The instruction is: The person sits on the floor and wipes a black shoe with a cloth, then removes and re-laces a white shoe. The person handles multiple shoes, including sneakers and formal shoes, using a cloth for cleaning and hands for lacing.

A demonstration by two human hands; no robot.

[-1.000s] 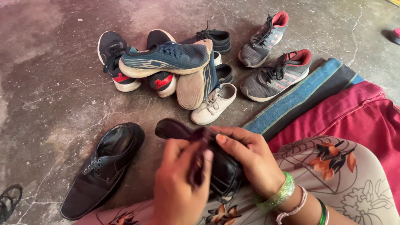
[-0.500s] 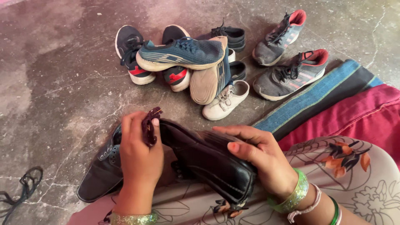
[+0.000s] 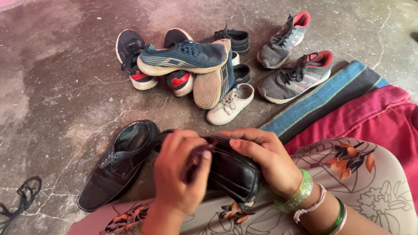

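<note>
My right hand [image 3: 261, 159] grips a black leather shoe [image 3: 233, 172] that rests on my lap, fingers over its top. My left hand [image 3: 178, 174] holds a small dark maroon cloth [image 3: 193, 161] pressed against the side of that shoe. The shoe's toe end is partly hidden behind my left hand. A second black leather shoe [image 3: 119, 163] with empty eyelets lies on the stained concrete floor just left of my hands.
A pile of shoes lies ahead: blue sneakers [image 3: 187, 56], dark red-accented sneakers [image 3: 130, 61], a small white shoe [image 3: 230, 104], grey sneakers [image 3: 296, 76]. A black lace [image 3: 19, 198] lies at the lower left. Red and blue fabric [image 3: 348, 104] spreads at right.
My left hand with the cloth has slid from the shoe's far end back toward its middle, nearer my right hand. The shoe on the floor is more exposed.
</note>
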